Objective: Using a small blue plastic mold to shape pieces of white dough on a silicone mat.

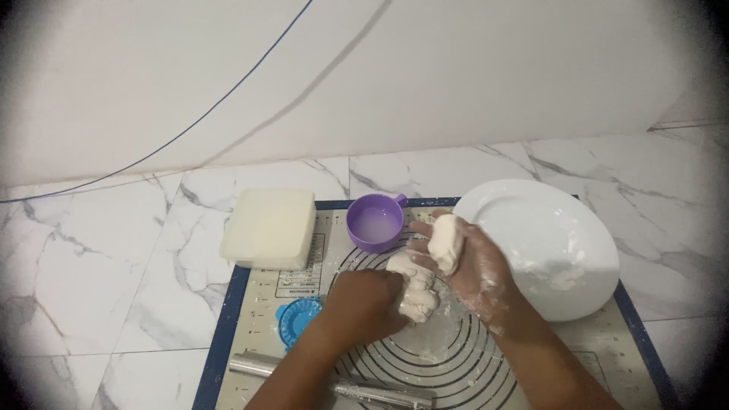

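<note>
While left hand (364,304) pins dough (418,292), right fingers (425,231) clasp pulled piece (446,241).

Both forearms are bare, with no sleeves, watch or rings in view. The right hand (474,269) is dusted with white flour across knuckles and wrist; the left hand (364,304) carries far less flour.

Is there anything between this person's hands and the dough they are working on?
Nothing visible. The left hand presses straight onto the dough on the baking mat, and the right hand grips a pulled-off piece directly. The purple cup, white plate and rolling pin lie off to the sides.
</note>
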